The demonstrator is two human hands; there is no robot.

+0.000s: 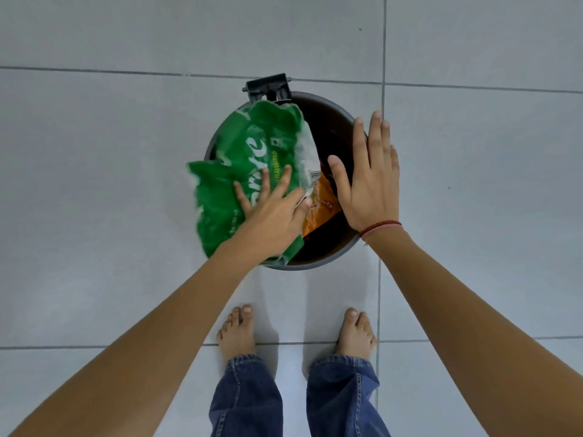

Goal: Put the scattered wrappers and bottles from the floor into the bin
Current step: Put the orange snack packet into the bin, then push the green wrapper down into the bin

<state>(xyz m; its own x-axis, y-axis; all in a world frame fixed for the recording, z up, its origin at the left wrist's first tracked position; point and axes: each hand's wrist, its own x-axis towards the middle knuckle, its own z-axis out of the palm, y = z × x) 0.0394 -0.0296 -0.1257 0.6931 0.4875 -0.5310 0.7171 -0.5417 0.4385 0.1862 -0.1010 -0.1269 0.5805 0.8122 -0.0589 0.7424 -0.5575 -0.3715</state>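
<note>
Head view: green wrapper (pixel 249 175) is pressed by the flat, spread left hand (pixel 271 212), overhanging the bin (pixel 328 261) rim; spillage outside is judged possible.

1. The bin (pixel 342 252) — grey at the rim, dark brown-black inside.
2. The wrapper (pixel 249 159) lying over the bin's left half is bright green with white lettering, a line of yellow print and a whitish crumpled edge.
3. An orange wrapper (pixel 320 206) with small red marks shows inside the bin, at its middle.
4. The hinge bracket (pixel 268 86) at the bin's far rim is black.
5. The floor (pixel 126 152) around the bin is pale grey tile with darker grey grout lines.
6. The thread band (pixel 380 227) on the wrist over the bin's right rim is red.
7. Nearer than the bin, the jeans (pixel 340 392) are blue denim — stitched in lighter thread.
</note>
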